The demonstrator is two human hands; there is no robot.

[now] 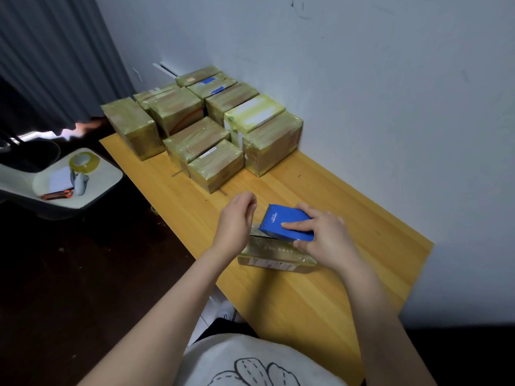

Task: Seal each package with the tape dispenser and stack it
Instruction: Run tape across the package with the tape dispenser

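A flat package point(274, 256) wrapped in clear yellowish tape lies on the wooden table point(320, 296) in front of me. My right hand point(323, 236) grips the blue tape dispenser point(287, 222) and holds it on top of the package, forefinger laid along its side. My left hand point(237, 221) hovers at the package's left end, fingers loosely curled near the dispenser's blade; a strip of clear tape seems to run between them, too faint to be sure. Several taped boxes point(211, 129) stand stacked at the far end of the table.
The white wall point(390, 107) runs along the table's right side. To the left, a pale chair seat point(92, 190) holds a roll of clear tape point(83, 162), a grey pad and small items. Dark floor and a grey curtain point(50, 51) lie further left.
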